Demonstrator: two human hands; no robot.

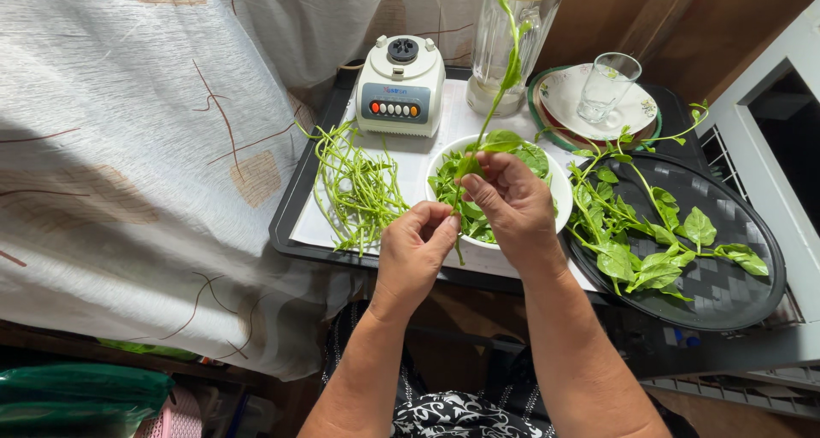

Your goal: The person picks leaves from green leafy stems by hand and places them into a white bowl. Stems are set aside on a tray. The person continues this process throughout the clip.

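Note:
My left hand [416,248] pinches the lower end of a long green leafy stalk [505,79] just in front of a white bowl [561,201]. My right hand [511,201] grips the same stalk higher up, at a leaf, right over the bowl. The stalk rises past the hands toward the back of the tray. Picked green leaves fill the bowl. A heap of bare green stems [357,189] lies on the tray to the left of the bowl. Leafy stalks [649,237] lie on a dark round woven tray [730,271] at the right.
A white blender base [400,86] with buttons and a clear blender jar [512,41] stand at the back of a black rectangular tray [286,220]. An empty glass [605,86] sits on a white plate [636,113]. A patterned curtain [128,148] hangs left.

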